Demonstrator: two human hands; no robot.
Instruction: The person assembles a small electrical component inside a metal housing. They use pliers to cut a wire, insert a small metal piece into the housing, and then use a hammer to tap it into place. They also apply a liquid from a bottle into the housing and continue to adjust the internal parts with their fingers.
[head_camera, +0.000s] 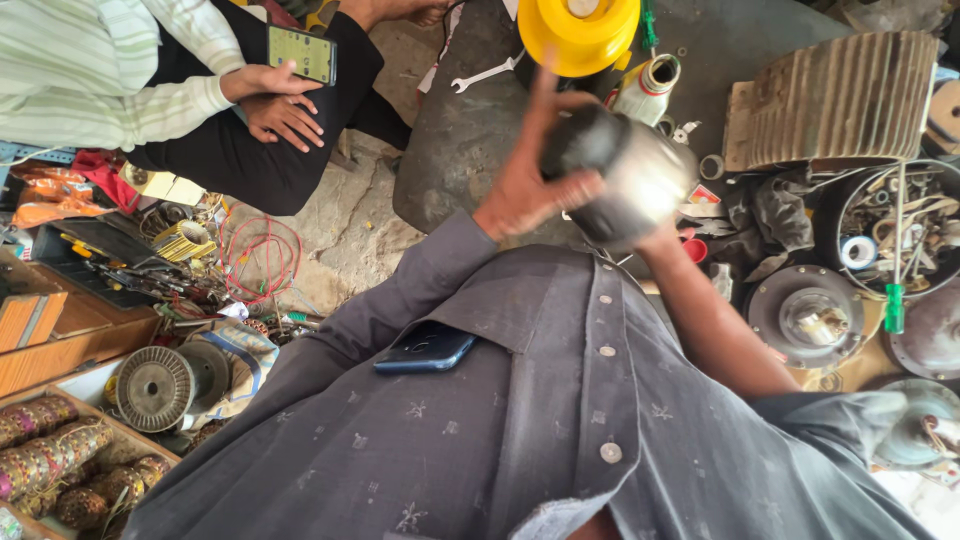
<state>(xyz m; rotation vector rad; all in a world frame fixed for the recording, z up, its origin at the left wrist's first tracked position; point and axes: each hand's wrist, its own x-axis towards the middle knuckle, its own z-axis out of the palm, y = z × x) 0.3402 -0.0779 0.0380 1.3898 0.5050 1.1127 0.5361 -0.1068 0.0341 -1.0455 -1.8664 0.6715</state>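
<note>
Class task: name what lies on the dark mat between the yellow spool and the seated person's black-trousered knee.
In the head view, a silver open-ended spanner lies on the dark mat between the yellow spool and the knee.

I have both arms raised in front of my chest. My left hand (525, 185) is lifted, fingers spread and motion-blurred, forearm in a grey sleeve. My right hand is mostly hidden; its bare forearm angles up from the right.
</note>
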